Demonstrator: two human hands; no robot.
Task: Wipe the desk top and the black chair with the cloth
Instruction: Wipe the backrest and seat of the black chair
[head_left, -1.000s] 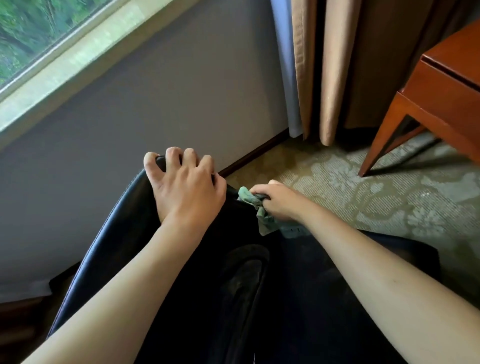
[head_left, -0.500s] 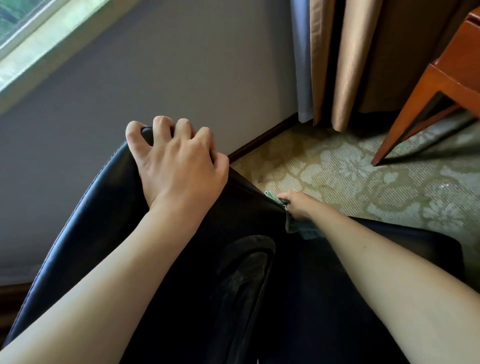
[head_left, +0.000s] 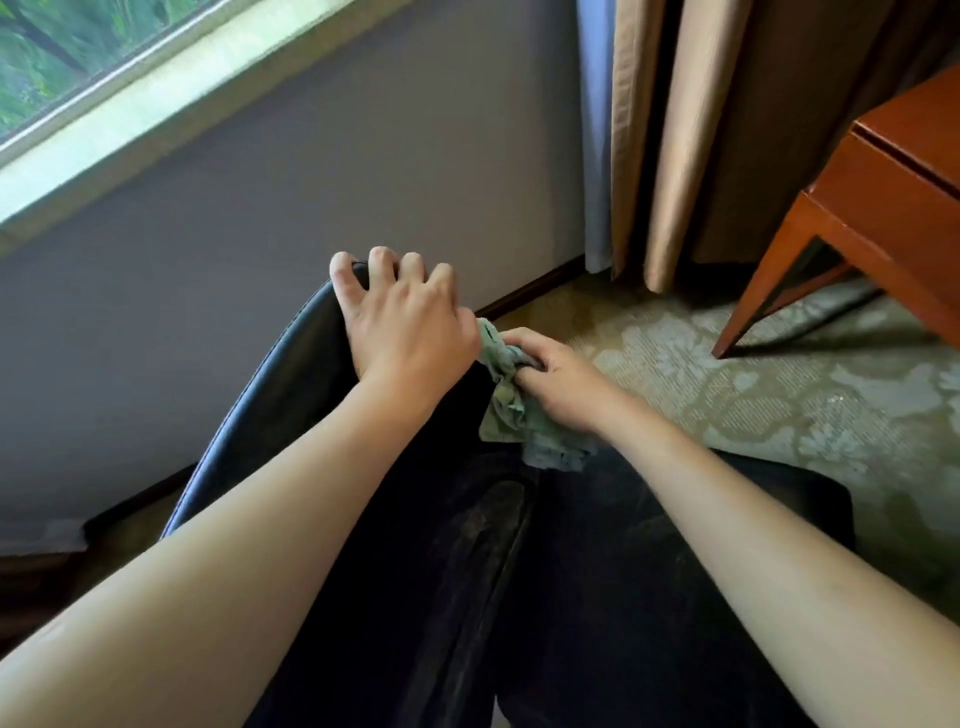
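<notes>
**Cloth climbing back up the chair's right edge**

The left hand (head_left: 402, 325) is gripping the top edge of the black chair (head_left: 270, 410), fingers curled over the rim at about 11 o'clock from frame centre, steadying the back. The right hand (head_left: 553, 382) is clenching the bunched green cloth (head_left: 506, 410) and pressing it against the chair's upper right edge, just right of centre and touching the left hand's knuckle side.

Compared with 0.5 s ago, the right hand is sitting higher on the chair and closer to the left hand, with more of the cloth showing; 1 s ago it was at much the same height as now. That reads as 1 down-and-up stroke along the same edge, so the chair back is probably being worked in short passes, not finished. The left hand is keeping its hold on the rim throughout.

The wooden bench (head_left: 883, 208) is standing at 2 o'clock, well apart from both hands, on the patterned carpet (head_left: 727, 374) beside the curtains (head_left: 670, 130). Whether its top is already wiped cannot be told from here.
</notes>
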